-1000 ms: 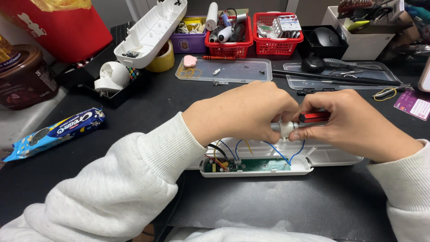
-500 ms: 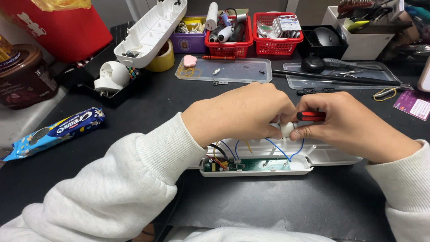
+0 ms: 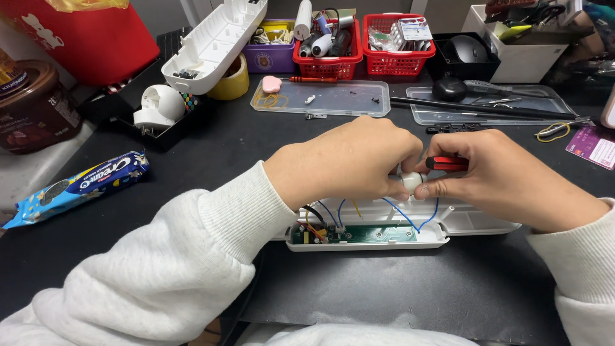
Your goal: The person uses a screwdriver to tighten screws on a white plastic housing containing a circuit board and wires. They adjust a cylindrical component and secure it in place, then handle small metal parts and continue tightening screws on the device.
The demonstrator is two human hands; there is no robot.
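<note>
Pinching a small white part [image 3: 412, 180] between both hands, right above the opened white casing [image 3: 410, 230] at the middle of the black tabletop [image 3: 192, 160].

Left hand [image 3: 349, 160]: fingers curled in, tips pressed on the part's left side. Right hand [image 3: 506, 176]: thumb and fingers closed on the part's right side, and it also grips a red-handled tool [image 3: 447, 163] lying across the fingers. Tool tip is hidden behind the part, can't tell what it touches.

Casing lies flat and long, lid off. Green circuit board [image 3: 359, 234] sits in its near-left portion. Blue wires [image 3: 410, 218] run up from the casing toward the part; black and red wires bunch at the board's left end.

Around it:
- second white casing half [image 3: 214, 41], tilted, propped at the back left over a yellow tape roll [image 3: 232, 80]
- white round part in a black tray [image 3: 160, 112], back left
- clear tray [image 3: 333, 99] with small bits, just behind the hands
- two red baskets [image 3: 359, 45] and a purple box [image 3: 272, 54] along the back
- blue biscuit packet [image 3: 80, 186], far left
- brown jar [image 3: 32, 109] at the left edge

Both sleeves white.
</note>
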